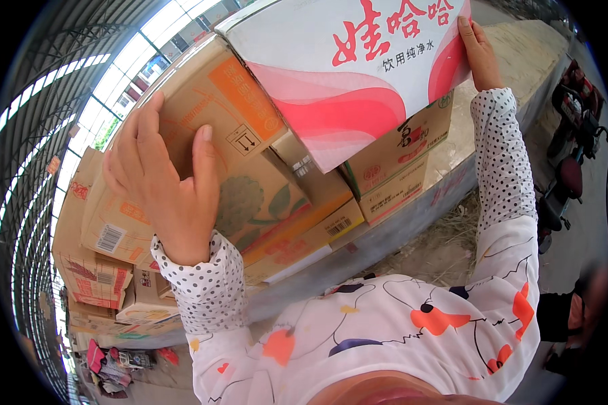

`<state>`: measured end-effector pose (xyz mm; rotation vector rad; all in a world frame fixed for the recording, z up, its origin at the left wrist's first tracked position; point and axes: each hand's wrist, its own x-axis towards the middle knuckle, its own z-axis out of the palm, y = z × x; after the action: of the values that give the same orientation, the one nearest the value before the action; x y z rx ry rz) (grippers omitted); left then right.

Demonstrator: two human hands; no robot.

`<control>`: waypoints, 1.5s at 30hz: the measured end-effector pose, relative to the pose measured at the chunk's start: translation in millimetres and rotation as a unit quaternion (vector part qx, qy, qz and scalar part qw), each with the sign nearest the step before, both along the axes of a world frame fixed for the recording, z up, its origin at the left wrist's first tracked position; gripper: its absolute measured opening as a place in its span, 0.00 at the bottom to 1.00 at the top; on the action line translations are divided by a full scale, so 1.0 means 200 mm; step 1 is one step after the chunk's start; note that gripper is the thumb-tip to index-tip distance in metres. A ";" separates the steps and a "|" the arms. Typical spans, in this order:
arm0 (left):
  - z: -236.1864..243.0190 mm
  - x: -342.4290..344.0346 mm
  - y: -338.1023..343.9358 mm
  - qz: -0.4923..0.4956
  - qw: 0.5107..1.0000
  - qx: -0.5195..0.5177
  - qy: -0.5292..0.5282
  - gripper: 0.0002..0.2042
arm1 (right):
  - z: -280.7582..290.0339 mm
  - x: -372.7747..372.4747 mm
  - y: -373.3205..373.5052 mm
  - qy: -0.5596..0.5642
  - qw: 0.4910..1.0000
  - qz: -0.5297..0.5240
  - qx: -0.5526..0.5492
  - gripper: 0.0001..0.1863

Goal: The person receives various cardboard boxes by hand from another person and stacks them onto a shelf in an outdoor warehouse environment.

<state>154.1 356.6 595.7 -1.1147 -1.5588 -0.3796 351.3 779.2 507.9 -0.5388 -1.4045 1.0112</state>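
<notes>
White rectangular cardboard carton with pink and red wave bands [358,101], at the top centre of your view, above the right part of a carton stack; whether it is lifted or rests on that stack cannot be told. Your right hand [485,64] pinches its right edge, thumb on the printed face. Your left hand [165,182] is spread, thumb well apart from the fingers, in front of a tan cardboard carton with an orange printed band [240,98]; contact is not discernible.

Below, you see a brown cardboard carton printed with a green fruit [240,202] and, to its right, two flat tan cartons, one upon the other. Further tan cartons with red print [91,270] stand at the left. The stack is carried by a long platform with a dusty tan top [520,50] and a grey side; dry, straw-like litter [446,236] lies on the floor beside it.

Around you is a large hall: a dark, ribbed metal roof [47,64] curves along the left, with bright windows [162,37] beyond the cartons. To your right stands a dark two-wheeler with a maroon seat [571,177]; at lower left, a mixed pink and grey heap [111,371] lies on the floor.
</notes>
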 end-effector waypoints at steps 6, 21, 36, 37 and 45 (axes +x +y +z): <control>-0.02 -0.05 -0.04 0.012 0.999 -0.006 0.034 0.25 | -0.06 -0.13 0.09 -0.040 0.998 -0.004 0.047 0.30; -0.08 0.04 -0.29 -0.323 0.925 0.191 -0.060 0.22 | -0.42 -0.01 -0.53 -0.076 0.983 -0.146 0.079 0.34; -0.11 0.39 -0.89 -0.853 0.495 0.166 -0.004 0.11 | -0.93 -0.13 -1.19 -0.117 0.989 -0.069 0.058 0.26; -0.10 0.37 -0.87 -0.862 0.468 0.194 -0.018 0.10 | -0.95 -0.14 -1.23 -0.141 0.984 -0.075 0.083 0.25; -0.21 0.34 -0.79 -0.914 0.204 0.315 -0.151 0.09 | -0.93 -0.02 -1.66 -0.197 0.967 -0.118 0.110 0.25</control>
<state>221.5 199.6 552.9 -1.5554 0.8190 -2.5637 346.9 447.0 322.0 -0.7489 -1.7294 0.5638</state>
